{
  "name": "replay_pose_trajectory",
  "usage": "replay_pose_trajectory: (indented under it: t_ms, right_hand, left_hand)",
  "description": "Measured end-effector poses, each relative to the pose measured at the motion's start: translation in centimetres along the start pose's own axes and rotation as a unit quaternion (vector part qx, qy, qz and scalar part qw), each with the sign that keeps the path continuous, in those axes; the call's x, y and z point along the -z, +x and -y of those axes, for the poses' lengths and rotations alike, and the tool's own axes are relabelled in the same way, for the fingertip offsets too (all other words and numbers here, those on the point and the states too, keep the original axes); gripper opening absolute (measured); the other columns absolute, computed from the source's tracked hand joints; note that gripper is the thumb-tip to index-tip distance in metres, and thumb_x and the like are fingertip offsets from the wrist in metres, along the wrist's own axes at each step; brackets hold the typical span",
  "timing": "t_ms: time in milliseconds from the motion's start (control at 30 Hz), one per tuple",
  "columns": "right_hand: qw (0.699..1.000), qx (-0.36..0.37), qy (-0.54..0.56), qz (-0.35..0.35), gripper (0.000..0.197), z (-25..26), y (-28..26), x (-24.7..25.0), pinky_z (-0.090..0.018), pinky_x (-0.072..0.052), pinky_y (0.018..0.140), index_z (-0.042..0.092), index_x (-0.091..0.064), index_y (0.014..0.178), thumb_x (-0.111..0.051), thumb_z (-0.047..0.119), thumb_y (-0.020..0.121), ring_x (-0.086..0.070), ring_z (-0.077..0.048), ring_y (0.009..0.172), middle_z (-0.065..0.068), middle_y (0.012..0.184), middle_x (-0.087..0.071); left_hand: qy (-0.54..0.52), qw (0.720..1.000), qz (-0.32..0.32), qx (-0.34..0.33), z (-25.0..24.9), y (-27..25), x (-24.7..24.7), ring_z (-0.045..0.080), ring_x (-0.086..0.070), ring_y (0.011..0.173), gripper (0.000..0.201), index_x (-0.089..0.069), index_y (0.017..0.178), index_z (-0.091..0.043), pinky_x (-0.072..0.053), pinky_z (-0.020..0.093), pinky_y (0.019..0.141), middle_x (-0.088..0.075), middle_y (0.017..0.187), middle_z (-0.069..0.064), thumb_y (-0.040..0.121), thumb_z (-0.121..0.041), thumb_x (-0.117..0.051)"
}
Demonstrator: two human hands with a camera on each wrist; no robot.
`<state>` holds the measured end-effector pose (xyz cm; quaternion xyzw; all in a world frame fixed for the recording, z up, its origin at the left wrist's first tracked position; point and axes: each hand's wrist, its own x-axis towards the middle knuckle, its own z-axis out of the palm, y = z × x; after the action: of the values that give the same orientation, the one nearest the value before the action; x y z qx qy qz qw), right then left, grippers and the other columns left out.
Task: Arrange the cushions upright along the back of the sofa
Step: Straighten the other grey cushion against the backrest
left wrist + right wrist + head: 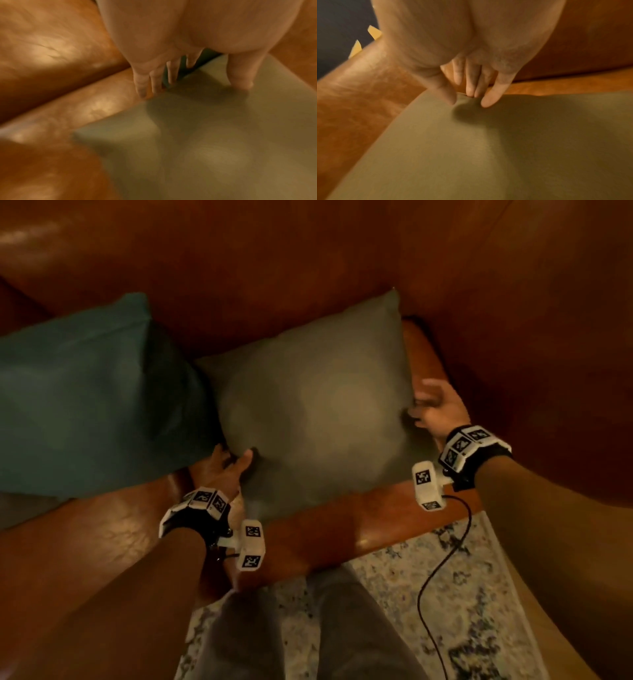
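The left hand [224, 465] is taking a grip on the lower left edge of the grey-green cushion [318, 405]: its thumb [240, 73] is pressing down on the cushion's face while the fingers [155, 81] are reaching past the edge, toward the gap beside the teal cushion [92, 392]. The right hand [435, 409] is gripping the cushion's right edge, thumb and fingers [493, 94] pinching a small fold of fabric so that a dimple is showing in the cover. In the head view this hand is blurred.

The grey-green cushion is lying tilted on the seat of the brown leather sofa [308, 244], its top corner leaning back against the backrest and its lower edge near the front of the seat. It is sitting in the corner of the sofa, next to the armrest on the right. The teal cushion is standing to its left, touching it along one side and leaning on the backrest.

Both wrists are wearing bands with black-and-white markers, and a black cable [445, 559] is hanging from the right one over a patterned rug [479, 594].
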<state>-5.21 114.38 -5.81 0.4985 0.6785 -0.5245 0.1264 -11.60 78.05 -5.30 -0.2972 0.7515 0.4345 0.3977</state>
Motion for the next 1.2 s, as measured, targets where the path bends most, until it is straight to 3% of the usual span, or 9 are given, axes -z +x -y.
replay_pose_trajectory:
  t_ms: [100, 267, 433, 500, 566, 666, 833, 1033, 1199]
  right_hand:
    - [0.981, -0.046, -0.189, -0.024, 0.064, -4.0, 0.4, 2.0, -0.04, -0.044, 0.111, 0.023, -0.047, 0.149, -0.065, 0.012, 0.088, -0.052, -0.037, 0.135, -0.011, 0.148, -0.054]
    - [0.938, -0.063, -0.31, 0.142, 0.043, -9.8, -0.6, 3.5, -0.044, -0.047, 0.097, 0.006, -0.06, 0.137, -0.062, 0.01, 0.094, -0.06, -0.033, 0.112, -0.024, 0.136, -0.062]
    - [0.991, 0.001, -0.124, 0.056, 0.044, -7.4, -2.6, 6.9, -0.037, -0.058, 0.093, 0.036, -0.07, 0.085, -0.067, -0.007, 0.077, -0.066, -0.028, 0.104, -0.01, 0.109, -0.074]
    - [0.999, 0.028, 0.02, 0.023, 0.05, -3.8, -4.9, 8.3, -0.03, -0.059, 0.075, 0.033, -0.072, 0.081, -0.064, -0.015, 0.069, -0.064, -0.029, 0.096, -0.001, 0.093, -0.074]
    - [0.987, 0.068, 0.142, 0.006, 0.051, 1.1, -6.9, 9.1, -0.033, -0.057, 0.071, 0.033, -0.07, 0.09, -0.065, -0.012, 0.068, -0.066, -0.028, 0.095, 0.001, 0.097, -0.069]
    - [0.967, 0.161, 0.194, -0.022, 0.062, 9.0, -8.2, 9.3, -0.022, -0.052, 0.056, 0.033, -0.058, 0.106, -0.085, 0.009, 0.055, -0.066, -0.011, 0.081, 0.003, 0.102, -0.067]
    - [0.94, 0.186, 0.285, -0.006, 0.045, 16.6, -4.3, 6.9, -0.022, -0.051, 0.066, 0.02, -0.053, 0.126, -0.062, -0.003, 0.088, -0.069, -0.007, 0.086, 0.006, 0.104, -0.072]
    - [0.983, 0.115, 0.139, 0.043, 0.114, 15.3, -2.8, 3.4, -0.039, -0.05, 0.088, 0.035, -0.045, 0.148, -0.078, 0.068, 0.043, -0.057, -0.009, 0.118, 0.014, 0.142, -0.055]
    - [0.975, 0.16, 0.155, 0.016, 0.053, 18.3, -2.3, 2.2, -0.041, -0.053, 0.09, 0.031, -0.05, 0.14, -0.065, 0.047, 0.091, -0.062, -0.008, 0.111, 0.011, 0.135, -0.062]
  left_hand:
    - [0.008, 0.998, 0.056, 0.028, 2.1, -1.8, -0.5, 0.022, -0.047, 0.122, 0.061, -0.034, 0.143, -0.021, -0.038, 0.039, 0.101, -0.044, 0.137, -0.004, 0.088, -0.026, -0.062]
    - [0.082, 0.991, 0.103, 0.03, 5.5, -2.4, -1.7, 0.029, -0.042, 0.136, 0.082, -0.026, 0.147, -0.012, -0.036, 0.035, 0.103, -0.041, 0.149, 0.01, 0.079, -0.016, -0.073]
    - [0.031, 0.992, 0.122, -0.018, 4.1, -5.2, -0.4, 0.023, -0.052, 0.126, 0.086, -0.038, 0.14, -0.026, -0.043, 0.04, 0.105, -0.055, 0.132, -0.001, 0.066, -0.026, -0.083]
    - [-0.071, 0.987, 0.135, -0.045, 2.4, -7.4, 0.5, 0.019, -0.067, 0.106, 0.069, -0.05, 0.124, -0.034, -0.056, 0.035, 0.083, -0.064, 0.114, -0.005, 0.064, -0.026, -0.083]
    - [-0.176, 0.972, 0.133, -0.084, -0.1, -9.1, 1.8, 0.018, -0.074, 0.089, 0.065, -0.056, 0.121, -0.027, -0.059, 0.032, 0.07, -0.07, 0.109, 0.003, 0.062, -0.023, -0.083]
    - [-0.176, 0.962, 0.058, -0.198, -5.3, -9.5, 3.9, 0.024, -0.07, 0.102, 0.043, -0.068, 0.108, -0.026, -0.055, 0.041, 0.086, -0.073, 0.109, 0.004, 0.068, -0.028, -0.08]
    - [-0.252, 0.93, -0.007, -0.269, -12.7, -7.4, 6.7, -0.003, -0.067, 0.072, 0.022, -0.063, 0.085, -0.024, -0.053, 0.017, 0.07, -0.073, 0.069, -0.02, 0.094, -0.009, -0.05]
    - [-0.212, 0.935, 0.033, -0.281, -13.1, -5.0, 5.3, 0.015, -0.049, 0.123, 0.042, -0.04, 0.13, -0.033, -0.044, 0.039, 0.098, -0.052, 0.131, -0.01, 0.093, -0.019, -0.054]
    - [-0.227, 0.932, 0.015, -0.283, -15.9, -5.5, 3.5, 0.014, -0.049, 0.114, 0.051, -0.035, 0.14, -0.032, -0.052, 0.036, 0.081, -0.05, 0.127, -0.012, 0.093, -0.03, -0.054]
